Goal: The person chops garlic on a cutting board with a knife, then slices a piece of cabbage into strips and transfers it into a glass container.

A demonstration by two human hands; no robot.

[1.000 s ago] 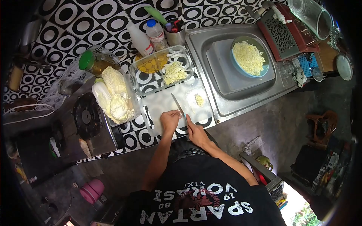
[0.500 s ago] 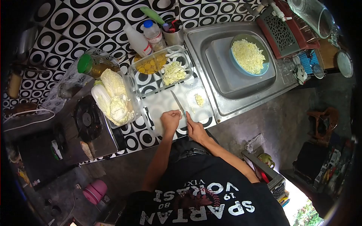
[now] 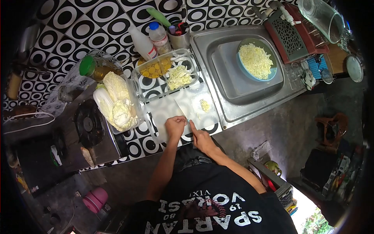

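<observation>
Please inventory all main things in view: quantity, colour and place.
cutting board: 1, translucent, centre
knife: 1, silvery, over board
container: 1, clear, behind board
cabbages: count unclear, pale, left
jar: 1, green-lidded, left
bottles: 2, white and clear, back
cup: 1, silvery, back
sink: 1, grey, right
bowl: 1, blue, in sink
chopped piles: 3, pale yellow; board, container, bowl
burner: 1, black, left
shirt: 1, black, bottom
left hand: 1, bare, beside knife
right hand: 1, bare, holding knife
</observation>
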